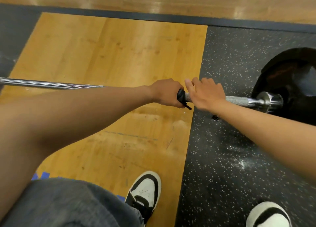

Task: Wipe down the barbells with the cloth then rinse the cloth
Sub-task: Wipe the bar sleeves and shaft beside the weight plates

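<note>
One barbell [237, 101] lies across the floor, its chrome shaft running from the left edge to a black plate [290, 83] at the right. Part of the shaft is hidden behind the left forearm. The left hand [166, 94] is curled round the shaft, gripping a dark cloth [182, 97] against it; a bit of cloth sticks out just below the fingers. The right hand [207, 94] rests on the shaft just beside the left, nearer the plate, fingers spread and fairly straight over the bar. Under the bar's middle lies a wooden platform [111, 55]; the plate stands on black speckled rubber [230, 59]. Two black-and-white shoes [145, 190] show at the bottom, one on wood, one on rubber.
</note>
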Available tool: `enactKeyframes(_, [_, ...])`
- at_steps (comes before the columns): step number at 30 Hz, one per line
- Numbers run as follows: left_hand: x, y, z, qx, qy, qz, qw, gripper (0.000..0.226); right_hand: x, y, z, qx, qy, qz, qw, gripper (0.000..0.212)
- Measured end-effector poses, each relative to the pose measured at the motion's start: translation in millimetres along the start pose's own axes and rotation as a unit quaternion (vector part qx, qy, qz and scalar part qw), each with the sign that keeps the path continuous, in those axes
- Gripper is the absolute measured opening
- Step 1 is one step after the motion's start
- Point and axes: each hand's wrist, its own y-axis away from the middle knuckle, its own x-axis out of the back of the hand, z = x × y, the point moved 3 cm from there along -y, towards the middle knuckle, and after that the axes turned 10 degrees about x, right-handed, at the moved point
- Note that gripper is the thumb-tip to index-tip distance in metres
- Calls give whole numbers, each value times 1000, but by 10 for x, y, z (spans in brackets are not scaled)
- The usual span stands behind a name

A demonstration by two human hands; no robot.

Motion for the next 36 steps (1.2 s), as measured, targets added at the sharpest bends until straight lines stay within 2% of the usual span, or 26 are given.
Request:
enactKeyframes(2, [1,12,-34,-21,-10,2,1000,43,-12,17,-34,0,0,-32,1000,84])
enactKeyframes(4, [-24,-2,-51,-38,-18,15,999,46,-16,32,-40,-17,-1,-43,999,63])
enactKeyframes(8, [-69,-44,-75,-68,-22,59,996,43,105,77,-133,-39,-6,-10,999,57])
enactKeyframes(11, [-38,-107,-65,-90,-27,83,992,45,144,52,-114,-72,-40,1,997,30])
enactKeyframes(15, [6,-110,-85,-93,-13,88,992,49,197,-13,-143,-96,-79,-24,992,37])
enactKeyframes(20, [25,-57,-82,-75,-16,96,992,49,211,-38,-168,-99,-65,-45,992,34])
enactKeyframes(23, [5,-47,-83,-49,-16,95,994,52,213,-44,-155,-93,-71,-58,991,41])
enactKeyframes(26, [-46,-67,102,-49,-15,88,995,65,160,-3,-97,-67,-63,-10,996,46])
enactKeyframes(31, [-80,-105,238,-25,-4,53,998,62,160,89,-75,-55,-27,167,984,46])
enactKeyframes(34, [-4,-15,57,-6,24,15,1000,56,176,99,-85,-49,-32,166,984,43])
enactKeyframes(36, [40,36,-207,23,72,-49,996,53,166,103,-78,-49,-49,150,986,40])
